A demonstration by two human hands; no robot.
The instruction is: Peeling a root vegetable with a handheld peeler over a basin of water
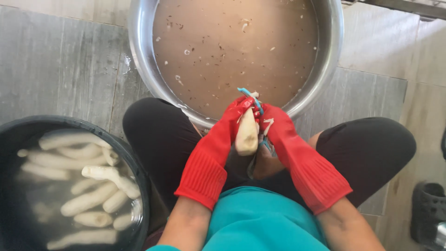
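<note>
Held upright at frame centre, just short of the metal basin's near rim: one pale, peeled-looking root [246,133], gripped between two red rubber gloves. Left hand [231,122] wrapped around the root's left flank, fingers closed on it; right hand [275,124] closed on a blue-handled peeler [251,99] laid against the root's top end, blade hidden behind the fingers. At 12 o'clock, a wide steel basin [137,42] filled with murky brown water, flecked with floating scraps and peel. At 8 o'clock, a black tub [134,160] of clear water holding well over a dozen white, cleaned roots [88,199], some sunk, some breaking the surface. Judged from that: a good batch already stripped and soaking, one root in hand with little or no dark skin left showing, and no unpeeled stock visible anywhere in frame, so what is left cannot be told. Below, black-clad knees spread either side of the basin, a teal shirt at 6 o'clock, grey stone tiles all round. At 4 o'clock, against the right edge, a dark rubber clog [428,209]. No packages, labels or signs anywhere in view
</note>
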